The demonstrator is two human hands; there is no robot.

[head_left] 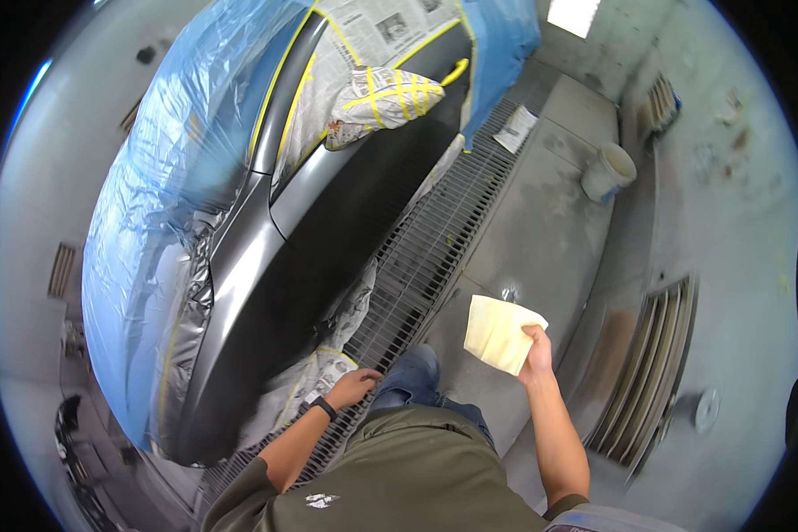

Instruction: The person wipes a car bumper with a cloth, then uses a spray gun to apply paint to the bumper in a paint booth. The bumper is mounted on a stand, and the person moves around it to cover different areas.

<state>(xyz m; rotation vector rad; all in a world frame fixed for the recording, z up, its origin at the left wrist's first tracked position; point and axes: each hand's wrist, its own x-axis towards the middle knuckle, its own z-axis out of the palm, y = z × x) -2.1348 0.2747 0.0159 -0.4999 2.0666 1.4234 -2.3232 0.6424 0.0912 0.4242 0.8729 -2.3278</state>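
Observation:
My right hand (pixel 538 356) is closed on the edge of a folded pale yellow cloth (pixel 504 335), held out over the floor to the right of my legs. My left hand (pixel 353 388), with a dark band on the wrist, hangs empty beside my thigh, its fingers loosely bent. Nearest to it are the newspaper masking (pixel 322 377) low on the car and the floor grating. The car's dark grey front fender (pixel 239 266) and door (pixel 363 204) lie to my left, bare of masking. Taped newspaper wraps the side mirror (pixel 386 96).
Blue plastic sheeting (pixel 142 239) drapes the rest of the car. A metal floor grating (pixel 434 235) runs alongside it. On the right are a whitish bucket (pixel 608 171), a loose sheet of paper (pixel 515 129) and a louvred wall vent (pixel 643 372).

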